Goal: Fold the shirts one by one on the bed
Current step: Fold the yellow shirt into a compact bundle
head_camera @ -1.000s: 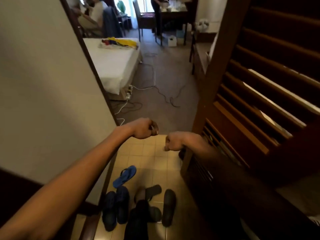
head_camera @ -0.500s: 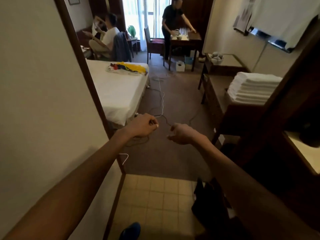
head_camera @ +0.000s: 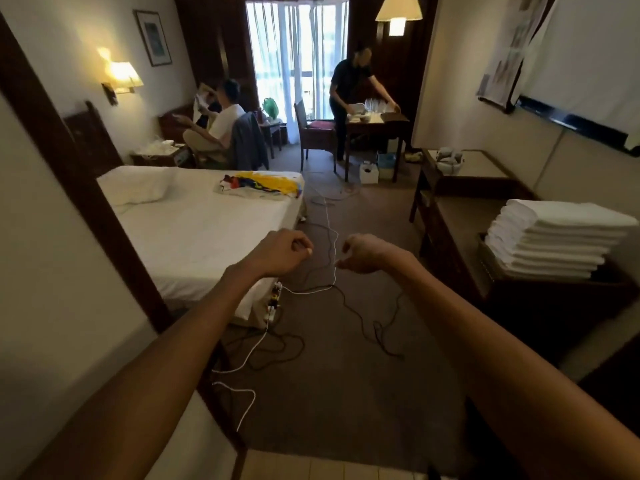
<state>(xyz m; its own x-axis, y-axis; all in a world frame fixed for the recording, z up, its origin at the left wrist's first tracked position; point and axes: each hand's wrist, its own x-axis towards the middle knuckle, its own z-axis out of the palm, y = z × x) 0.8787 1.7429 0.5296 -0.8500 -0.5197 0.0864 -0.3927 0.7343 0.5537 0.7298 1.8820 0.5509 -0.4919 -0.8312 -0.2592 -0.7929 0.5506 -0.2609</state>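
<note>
A heap of shirts (head_camera: 259, 187), white with yellow, blue and red cloth, lies at the far right corner of the white bed (head_camera: 194, 233). Both my arms reach forward in mid-air, well short of the shirts. My left hand (head_camera: 280, 252) is curled into a loose fist over the bed's near corner and holds nothing. My right hand (head_camera: 363, 254) hangs beside it with fingers curled, also holding nothing.
White and black cables (head_camera: 329, 292) and a power strip (head_camera: 273, 303) trail over the carpet by the bed's foot. A bench with stacked white towels (head_camera: 554, 244) lines the right wall. One person sits beyond the bed (head_camera: 218, 123), another stands at a table (head_camera: 349, 95). A wall corner is at my left.
The view has moved from the tiled entry with shoes through the doorway into the room and lifted. The bed and shirts are nearer. Both hands stay raised and curled.
</note>
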